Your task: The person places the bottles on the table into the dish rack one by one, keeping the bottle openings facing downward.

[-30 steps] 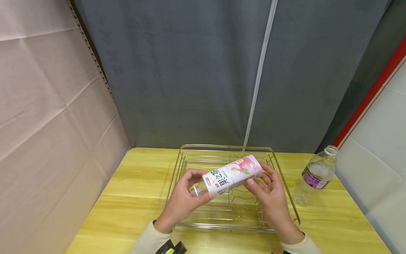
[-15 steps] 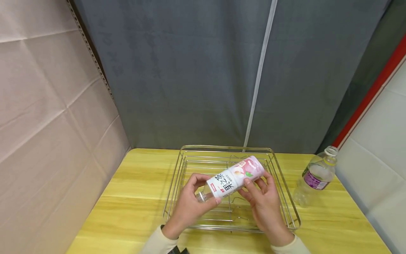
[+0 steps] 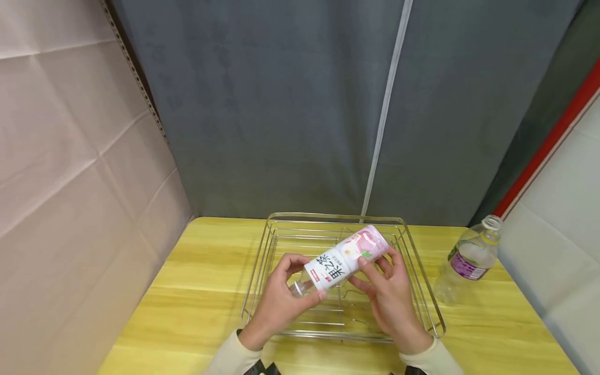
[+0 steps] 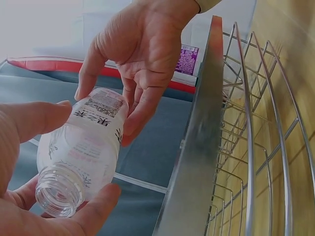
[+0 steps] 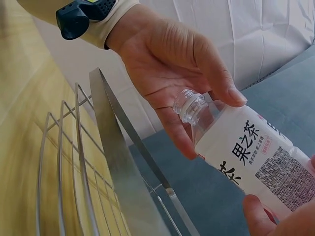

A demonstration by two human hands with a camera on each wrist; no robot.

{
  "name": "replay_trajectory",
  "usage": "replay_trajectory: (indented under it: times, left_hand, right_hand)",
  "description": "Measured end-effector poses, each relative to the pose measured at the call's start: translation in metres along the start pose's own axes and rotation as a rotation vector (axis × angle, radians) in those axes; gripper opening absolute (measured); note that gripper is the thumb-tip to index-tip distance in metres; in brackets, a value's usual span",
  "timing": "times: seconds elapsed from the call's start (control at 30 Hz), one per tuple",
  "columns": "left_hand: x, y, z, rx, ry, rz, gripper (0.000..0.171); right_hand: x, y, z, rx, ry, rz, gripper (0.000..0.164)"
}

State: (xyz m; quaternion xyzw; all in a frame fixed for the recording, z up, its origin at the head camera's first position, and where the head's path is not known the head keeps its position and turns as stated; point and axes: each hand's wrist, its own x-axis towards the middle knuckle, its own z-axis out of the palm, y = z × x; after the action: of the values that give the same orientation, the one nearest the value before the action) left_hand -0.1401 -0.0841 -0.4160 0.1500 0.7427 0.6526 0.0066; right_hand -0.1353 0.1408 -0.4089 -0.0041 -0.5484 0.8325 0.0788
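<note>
A clear plastic drink bottle [image 3: 344, 259] with a white and pink peach label is held slantwise over the wire rack [image 3: 328, 335]. Its uncapped neck [image 4: 58, 191] points down and left toward my left palm. With thumb and fingers, my left hand [image 3: 280, 302] grips it around the shoulder, just beyond the neck. My right hand [image 3: 391, 304] holds the pink base end, thumb on top of the label and fingers beneath. In the right wrist view the label's dark print and a block of small text [image 5: 285, 177] face the camera.
A second clear bottle [image 3: 469, 263] with a purple label stands uncapped on the wooden table [image 3: 187, 297], right of the rack. Behind the table hangs a grey curtain [image 3: 281, 114]. Pale sheeting [image 3: 75, 172] borders the left side; a white panel with a red edge borders the right.
The bottle has shifted slightly right and tips more steeply, base end up. My right thumb has moved from beside the base onto the label; my left hand has kept its grip.
</note>
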Motion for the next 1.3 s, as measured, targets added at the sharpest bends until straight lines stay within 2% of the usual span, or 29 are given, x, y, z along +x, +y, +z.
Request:
replay_trajectory:
  times: [0.4, 0.63, 0.8, 1.03, 1.3]
  left_hand:
    - [0.005, 0.004, -0.003, -0.116, -0.021, -0.028, 0.066]
    - [0.005, 0.007, -0.007, -0.12, -0.002, -0.039, 0.064]
    - [0.004, 0.009, -0.012, -0.124, 0.016, -0.025, 0.062]
    - [0.003, 0.01, -0.029, -0.128, 0.03, -0.018, 0.061]
    - [-0.002, 0.005, -0.055, -0.012, 0.124, -0.033, 0.057]
  right_hand:
    - [0.008, -0.009, 0.005, -0.027, -0.026, -0.014, 0.051]
    - [0.01, -0.016, 0.01, -0.033, -0.04, -0.013, 0.049]
    - [0.014, -0.021, 0.015, -0.059, -0.053, -0.002, 0.055]
    - [0.024, -0.03, 0.019, -0.119, -0.096, -0.012, 0.069]
    - [0.041, -0.034, 0.027, -0.185, -0.141, 0.001, 0.076]
